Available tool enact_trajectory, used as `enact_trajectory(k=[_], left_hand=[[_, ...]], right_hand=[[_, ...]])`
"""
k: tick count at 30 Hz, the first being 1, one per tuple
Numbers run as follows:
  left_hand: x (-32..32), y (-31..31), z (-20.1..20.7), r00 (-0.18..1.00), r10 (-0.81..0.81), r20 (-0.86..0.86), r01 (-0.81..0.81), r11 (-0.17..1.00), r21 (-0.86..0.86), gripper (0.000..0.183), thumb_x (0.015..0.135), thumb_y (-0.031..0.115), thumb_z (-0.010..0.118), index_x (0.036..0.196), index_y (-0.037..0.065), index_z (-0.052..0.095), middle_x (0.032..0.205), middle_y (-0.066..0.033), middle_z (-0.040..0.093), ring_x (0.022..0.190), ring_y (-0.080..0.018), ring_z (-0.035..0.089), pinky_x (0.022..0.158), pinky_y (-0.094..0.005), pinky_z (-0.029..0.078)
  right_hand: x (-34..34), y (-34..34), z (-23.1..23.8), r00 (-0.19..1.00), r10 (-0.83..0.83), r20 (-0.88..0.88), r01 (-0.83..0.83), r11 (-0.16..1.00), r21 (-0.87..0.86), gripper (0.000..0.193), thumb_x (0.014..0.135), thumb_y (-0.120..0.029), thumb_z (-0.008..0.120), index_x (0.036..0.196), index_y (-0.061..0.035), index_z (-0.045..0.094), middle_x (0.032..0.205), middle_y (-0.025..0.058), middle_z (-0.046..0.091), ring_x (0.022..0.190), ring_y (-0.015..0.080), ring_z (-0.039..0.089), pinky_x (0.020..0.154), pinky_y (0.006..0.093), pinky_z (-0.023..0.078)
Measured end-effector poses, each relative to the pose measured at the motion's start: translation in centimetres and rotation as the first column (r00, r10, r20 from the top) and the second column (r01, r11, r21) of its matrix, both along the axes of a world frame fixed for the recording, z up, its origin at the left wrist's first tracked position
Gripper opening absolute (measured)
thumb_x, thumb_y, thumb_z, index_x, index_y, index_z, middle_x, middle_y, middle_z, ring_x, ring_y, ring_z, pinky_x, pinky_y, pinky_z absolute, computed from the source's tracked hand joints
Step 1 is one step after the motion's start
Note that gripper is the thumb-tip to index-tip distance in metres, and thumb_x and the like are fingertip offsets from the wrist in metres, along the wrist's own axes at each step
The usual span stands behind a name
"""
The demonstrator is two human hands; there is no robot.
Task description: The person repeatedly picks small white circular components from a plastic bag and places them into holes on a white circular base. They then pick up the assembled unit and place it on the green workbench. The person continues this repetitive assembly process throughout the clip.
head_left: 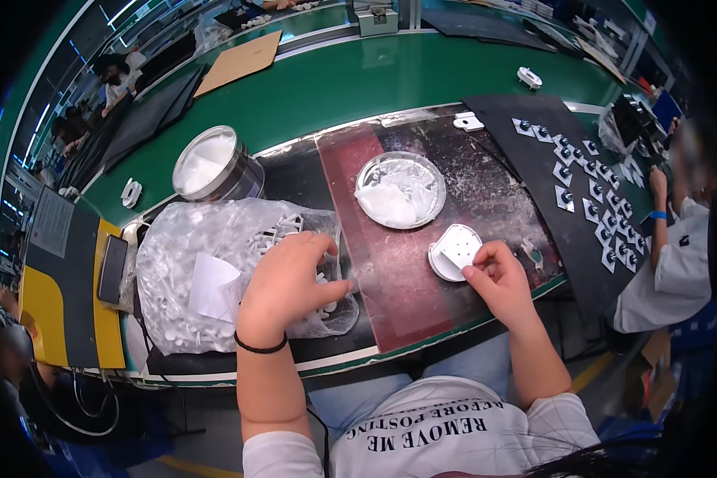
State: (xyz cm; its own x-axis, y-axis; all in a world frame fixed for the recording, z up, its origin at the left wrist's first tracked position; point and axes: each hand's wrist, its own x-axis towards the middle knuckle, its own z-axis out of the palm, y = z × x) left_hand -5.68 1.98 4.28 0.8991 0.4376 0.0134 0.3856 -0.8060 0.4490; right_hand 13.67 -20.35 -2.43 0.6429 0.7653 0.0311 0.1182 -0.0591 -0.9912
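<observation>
My right hand point(499, 280) pinches a thin white plate point(460, 244) with small dark holes between thumb and fingers. A round white part point(440, 268) shows just under the plate's left edge. My left hand point(288, 275) is over a clear plastic bag point(175, 279) of small white plastic parts, its thumb and forefinger spread apart. Whether its hidden fingertips touch any part, I cannot tell. White paper point(213, 285) lies on the bag beside that hand. Beyond my hands sits a round metal dish point(440, 209) with crumpled clear film and white material in it.
An open metal tin point(235, 182) stands behind the bag. At the right, a black mat point(526, 167) carries rows of small white pieces with dark tops point(564, 199); a co-worker point(665, 255) sits beside it. A yellow-and-grey machine point(64, 295) and a phone point(111, 269) are at the left.
</observation>
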Motion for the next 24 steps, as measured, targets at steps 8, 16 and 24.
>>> enact_trajectory(k=[8, 16, 24], left_hand=[[-0.2, 0.3, -0.5, 0.992, -0.126, -0.001, 0.125, 0.984, 0.124, 0.030, 0.058, 0.025, 0.076, 0.073, 0.006, 0.059, 0.074, -0.0094, 0.059, 0.077, -0.0298, 0.056, 0.067, -0.0394, 0.044], [-0.2, 0.0, -0.6, 0.989, -0.088, -0.116, 0.097, 0.992, 0.076, 0.014, 0.062, 0.016, 0.067, 0.073, 0.009, 0.062, 0.075, -0.0065, 0.063, 0.079, -0.0279, 0.058, 0.074, -0.0390, 0.041], [-0.1, 0.1, -1.3, 0.991, -0.077, -0.106, 0.087, 0.992, 0.093, 0.004, 0.068, 0.010, 0.062, 0.070, 0.007, 0.063, 0.070, -0.0101, 0.063, 0.077, -0.0277, 0.060, 0.069, -0.0392, 0.043]], right_hand=[[1.6, -0.9, 0.3, 0.997, -0.018, 0.076, 0.027, 0.993, -0.117, 0.035, 0.071, -0.014, 0.077, 0.091, -0.0038, 0.049, 0.076, -0.0005, 0.047, 0.063, 0.0034, 0.042, 0.056, 0.0192, 0.037], [0.8, -0.6, 2.5, 0.780, 0.006, 0.625, 0.135, 0.975, -0.178, 0.069, 0.055, -0.030, 0.085, 0.111, -0.0044, 0.053, 0.104, 0.0119, 0.055, 0.098, 0.0269, 0.053, 0.085, 0.0366, 0.042], [1.3, -0.6, 2.7, 0.833, 0.295, 0.468, -0.153, 0.936, -0.318, 0.072, 0.058, -0.028, 0.084, 0.118, -0.0045, 0.053, 0.116, 0.0131, 0.054, 0.112, 0.0302, 0.049, 0.096, 0.0380, 0.037]])
